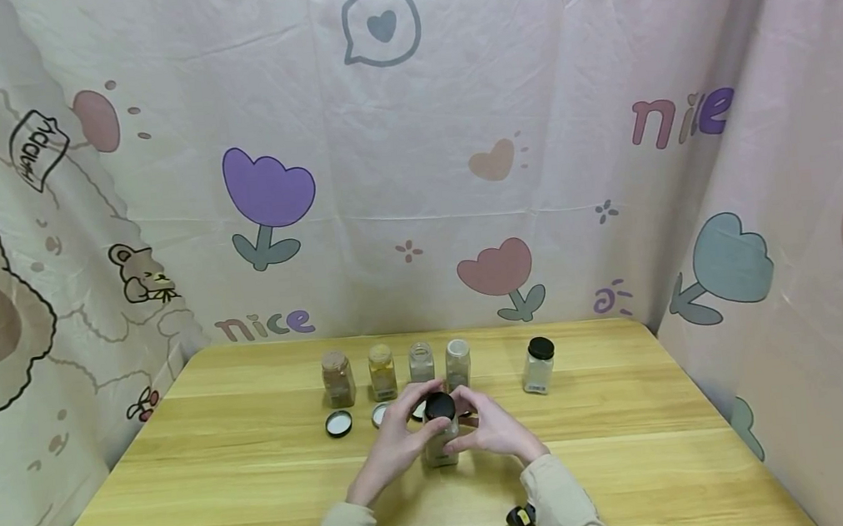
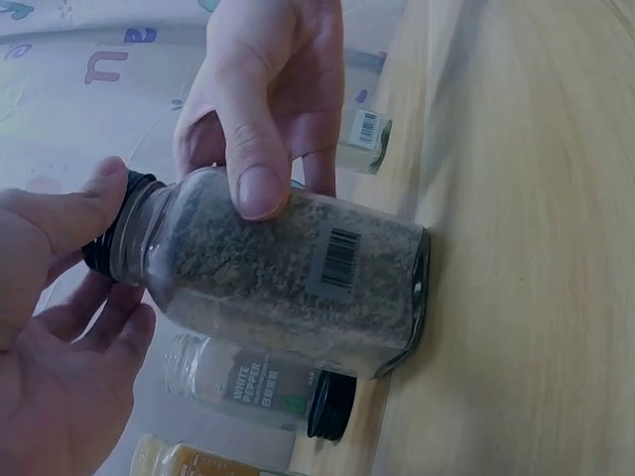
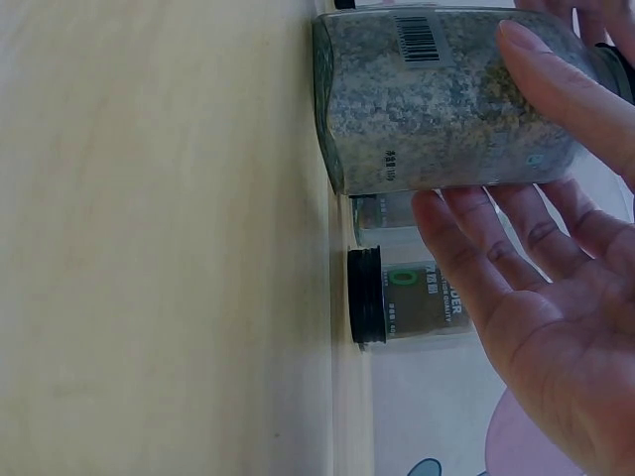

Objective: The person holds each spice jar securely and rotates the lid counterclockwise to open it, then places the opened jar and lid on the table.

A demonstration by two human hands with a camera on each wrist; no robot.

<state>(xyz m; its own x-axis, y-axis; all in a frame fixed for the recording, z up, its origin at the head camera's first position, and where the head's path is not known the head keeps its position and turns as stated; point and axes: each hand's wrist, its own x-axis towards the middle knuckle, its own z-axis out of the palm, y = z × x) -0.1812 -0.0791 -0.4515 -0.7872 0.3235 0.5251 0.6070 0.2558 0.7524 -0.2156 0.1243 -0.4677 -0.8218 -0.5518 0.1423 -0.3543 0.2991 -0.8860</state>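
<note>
A clear spice jar (image 1: 442, 455) with a black lid (image 1: 440, 405) stands about upright between the two hands, filled with grey-brown granules. My left hand (image 1: 395, 445) grips the lid, thumb on one side and fingers curled on the other, as the left wrist view shows. Around the jar's body my right hand (image 1: 498, 430) holds with its thumb on one face and fingertips against another. A barcode label (image 2: 339, 260) shows low on the glass. Whether the jar's base touches the table cannot be told.
Behind the hands, several lidless jars stand in a row, among them a brown-filled jar (image 1: 338, 380) and a yellow-filled jar (image 1: 383, 373). Lids, one a black-rimmed lid (image 1: 339, 424), lie before them, partly hidden by the hands. Farther right stands a black-capped jar (image 1: 539, 366). A patterned curtain (image 1: 399, 173) backs the wooden table (image 1: 222, 481).
</note>
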